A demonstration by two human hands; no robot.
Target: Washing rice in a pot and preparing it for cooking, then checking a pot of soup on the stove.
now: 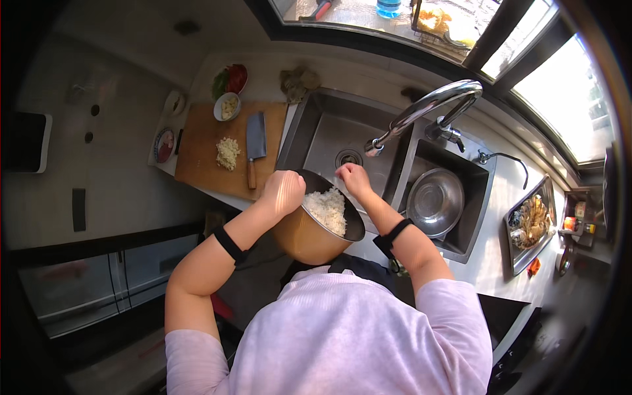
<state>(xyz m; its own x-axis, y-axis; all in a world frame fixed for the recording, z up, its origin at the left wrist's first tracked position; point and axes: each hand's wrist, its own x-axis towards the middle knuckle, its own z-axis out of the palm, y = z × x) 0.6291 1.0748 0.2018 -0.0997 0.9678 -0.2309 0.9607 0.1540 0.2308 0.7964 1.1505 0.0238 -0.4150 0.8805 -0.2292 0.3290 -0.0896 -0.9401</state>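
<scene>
A gold-coloured rice cooker inner pot (311,242) with a dark inside is tilted at the near edge of the sink, and white cooked rice (328,211) lies within it. My left hand (285,191) grips the pot's rim on the left. Over the near part of the large sink basin is my right hand (354,178), its fingers curled near the pot's far right side; whether they pinch anything is too small to tell. Left of the pot, a cleaver (256,140) and chopped pale garlic (228,153) rest on a wooden cutting board (202,133).
A chrome faucet (424,106) arches over the double sink (321,106). The smaller basin holds a metal bowl (435,202). A tray of food (533,224) stands at right. Behind the board are a small white bowl (227,106) and a plate with red and green pieces (236,79).
</scene>
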